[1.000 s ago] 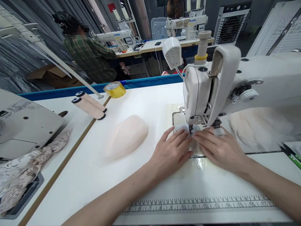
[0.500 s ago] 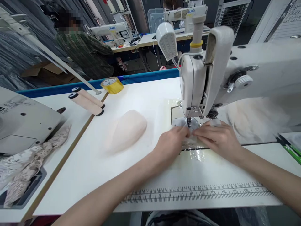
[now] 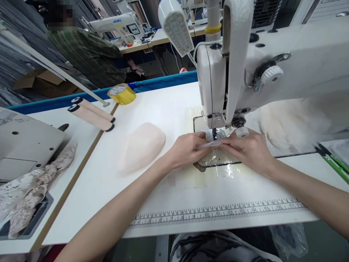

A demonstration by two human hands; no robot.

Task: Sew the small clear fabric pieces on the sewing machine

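Note:
Between my hands a narrow strip of sheer white fabric (image 3: 208, 145) is held out just in front of the needle of a white sewing machine (image 3: 215, 83). My left hand (image 3: 188, 147) pinches the strip's left end, fingers closed. At the other end, my right hand (image 3: 247, 149) has thumb and fingertips pressed together on the strip, close by the presser foot (image 3: 215, 134). Under both hands lies the metal needle plate (image 3: 220, 159), covered with clear film. A pale pink moulded cup (image 3: 145, 145) rests on the table left of my left hand.
Two thread cones (image 3: 91, 116) and a yellow tape roll (image 3: 121, 94) sit at the back left. Green-handled snips (image 3: 334, 163) lie at the right, near sheer fabric (image 3: 294, 127). Lace (image 3: 43, 189) hangs by another machine. A person in a plaid shirt (image 3: 81, 54) is beyond the table.
My left hand has drawn away to the left from the needle, and the strip now shows stretched between both hands. The whole view has shifted slightly.

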